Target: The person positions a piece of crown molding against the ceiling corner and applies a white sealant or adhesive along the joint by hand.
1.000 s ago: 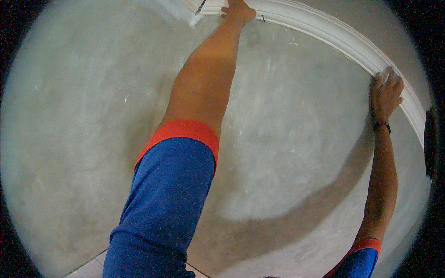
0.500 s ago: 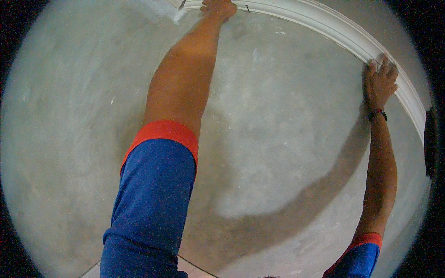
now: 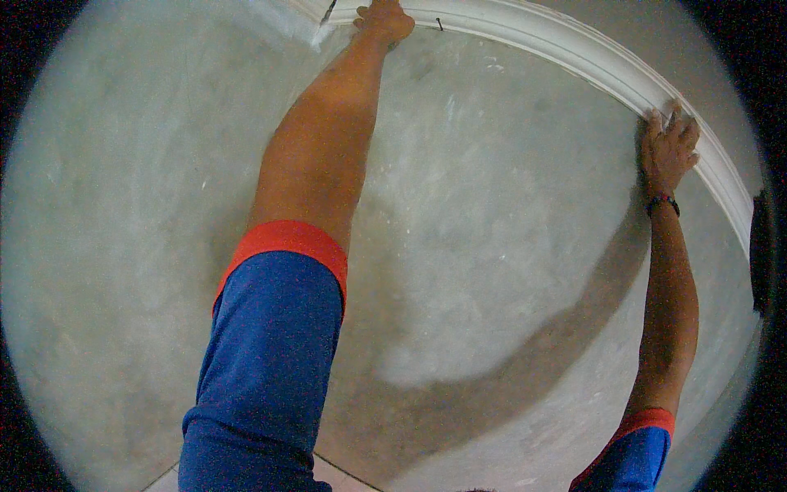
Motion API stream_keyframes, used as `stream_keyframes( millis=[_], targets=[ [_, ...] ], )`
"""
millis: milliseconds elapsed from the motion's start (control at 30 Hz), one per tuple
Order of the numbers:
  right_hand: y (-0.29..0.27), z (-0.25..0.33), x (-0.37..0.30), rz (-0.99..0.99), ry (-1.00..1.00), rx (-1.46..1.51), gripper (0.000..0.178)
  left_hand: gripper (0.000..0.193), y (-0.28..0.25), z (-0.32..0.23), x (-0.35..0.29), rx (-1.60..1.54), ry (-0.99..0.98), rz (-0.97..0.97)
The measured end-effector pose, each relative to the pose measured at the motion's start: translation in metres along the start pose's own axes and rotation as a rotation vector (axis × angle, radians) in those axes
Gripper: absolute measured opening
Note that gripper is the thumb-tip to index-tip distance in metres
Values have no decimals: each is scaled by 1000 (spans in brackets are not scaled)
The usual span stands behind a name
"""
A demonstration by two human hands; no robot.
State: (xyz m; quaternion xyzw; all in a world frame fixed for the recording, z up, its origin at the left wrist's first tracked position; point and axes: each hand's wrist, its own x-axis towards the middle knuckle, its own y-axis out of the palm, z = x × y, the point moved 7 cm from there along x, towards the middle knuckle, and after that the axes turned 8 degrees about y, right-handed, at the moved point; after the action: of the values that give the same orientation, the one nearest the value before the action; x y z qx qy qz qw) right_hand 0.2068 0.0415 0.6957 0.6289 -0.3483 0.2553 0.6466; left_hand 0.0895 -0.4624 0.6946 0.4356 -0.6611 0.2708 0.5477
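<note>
A white crown moulding (image 3: 533, 34) with long ridges runs along the top of the grey plastered wall (image 3: 484, 213), curving in the lens. High up near the corner, my left hand (image 3: 385, 23) presses against the moulding; the top edge of the picture cuts it off, and the fingers that show are apart. Farther right, my right hand (image 3: 670, 154) lies flat on the same moulding, its fingers spread and pointing upward. Neither hand visibly holds anything. Just right of my left hand, a dark nail (image 3: 439, 24) sticks out at the moulding's lower edge.
At the upper left, another length of white trim meets the moulding at a corner joint with a dark gap (image 3: 329, 11). The ceiling (image 3: 697, 49) shows beyond the moulding. A dark upright object (image 3: 761, 254) stands at the right rim. Pale flooring (image 3: 344, 478) meets the wall below.
The moulding and my left hand sit slightly lower in the picture, and my right hand slightly farther left. Both hands keep their places on the moulding.
</note>
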Motion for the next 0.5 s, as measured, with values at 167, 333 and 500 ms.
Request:
stream_keyframes(
  millis=[167,333,500],
  targets=[
    [-3,2,0,4,18,-10,61,66,-8,-10,5,17,2,2],
    [0,0,1,65,13,-106,60,65,-14,-20,8,47,-58,57],
    [-2,2,0,27,-23,-111,59,63,-11,-16,6,-53,-51,31]
  ],
)
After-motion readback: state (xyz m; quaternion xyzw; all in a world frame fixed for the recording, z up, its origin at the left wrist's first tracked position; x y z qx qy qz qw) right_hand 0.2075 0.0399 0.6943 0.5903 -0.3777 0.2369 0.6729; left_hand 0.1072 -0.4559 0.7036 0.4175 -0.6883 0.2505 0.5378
